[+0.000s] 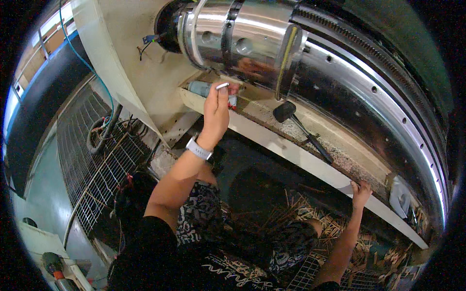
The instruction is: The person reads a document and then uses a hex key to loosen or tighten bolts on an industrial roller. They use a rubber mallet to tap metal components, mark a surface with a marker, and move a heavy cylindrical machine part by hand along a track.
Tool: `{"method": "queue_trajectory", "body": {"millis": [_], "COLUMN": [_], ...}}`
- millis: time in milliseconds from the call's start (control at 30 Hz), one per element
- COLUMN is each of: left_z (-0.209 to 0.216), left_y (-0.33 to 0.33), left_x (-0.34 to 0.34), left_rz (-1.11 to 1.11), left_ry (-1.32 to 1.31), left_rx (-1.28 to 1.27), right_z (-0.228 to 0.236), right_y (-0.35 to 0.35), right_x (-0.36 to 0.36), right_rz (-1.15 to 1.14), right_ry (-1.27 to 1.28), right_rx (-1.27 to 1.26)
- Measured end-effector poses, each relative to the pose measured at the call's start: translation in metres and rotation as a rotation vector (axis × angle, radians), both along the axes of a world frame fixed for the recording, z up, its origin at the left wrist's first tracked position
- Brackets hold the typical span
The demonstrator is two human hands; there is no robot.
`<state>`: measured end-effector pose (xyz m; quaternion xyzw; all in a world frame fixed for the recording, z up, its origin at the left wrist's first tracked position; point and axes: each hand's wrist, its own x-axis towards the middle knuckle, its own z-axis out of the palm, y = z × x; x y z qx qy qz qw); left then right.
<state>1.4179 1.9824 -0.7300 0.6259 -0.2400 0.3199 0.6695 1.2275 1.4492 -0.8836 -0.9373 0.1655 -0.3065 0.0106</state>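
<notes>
My left hand is raised over the far left end of a long cream-coloured ledge, its fingers closed together. A short white stick pokes out at its fingertips; what exactly it is I cannot make out. Just behind that hand a grey cylindrical container lies on the ledge, partly covered by the fingers. My right hand is curled over the ledge's near edge farther right, gripping it. Between the hands a black-headed mallet rests on the ledge, its dark handle slanting toward the front edge.
A large shiny metal roller with holes and bands spans the back above the ledge. A translucent plastic container sits at the ledge's right end. Wood strips litter the floor below. Wire grating and a blue hose are at left.
</notes>
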Motion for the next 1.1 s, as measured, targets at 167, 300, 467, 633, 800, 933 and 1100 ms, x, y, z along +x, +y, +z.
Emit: {"method": "queue_trajectory", "body": {"millis": [167, 300, 467, 633, 800, 933, 1100], "left_z": [0.014, 0.016, 0.012, 0.020, 0.026, 0.020, 0.008], "left_y": [0.016, 0.018, 0.018, 0.015, 0.018, 0.014, 0.018], "left_x": [0.025, 0.031, 0.032, 0.035, 0.042, 0.044, 0.043], "left_rz": [-0.084, -0.157, -0.149, -0.084, -0.036, 0.227, 0.057], "left_ry": [-0.108, -0.142, -0.222, -0.302, -0.383, -0.438, -0.389], "left_rx": [0.098, 0.138, 0.168, 0.221, 0.364, 0.418, 0.274], "right_z": [-0.002, -0.010, -0.018, -0.022, -0.028, -0.019, -0.011], "right_y": [-0.003, -0.012, -0.024, -0.031, -0.037, -0.036, -0.005], "right_x": [0.000, 0.002, 0.003, -0.002, 0.002, 0.003, 0.007], "right_rz": [-0.056, -0.074, -0.114, 0.032, -0.039, -0.072, -0.033], "right_ry": [-0.005, 0.021, 0.065, 0.006, -0.083, 0.112, 0.015], "right_rx": [-0.021, -0.025, -0.057, -0.032, -0.303, 0.103, 0.064]}}
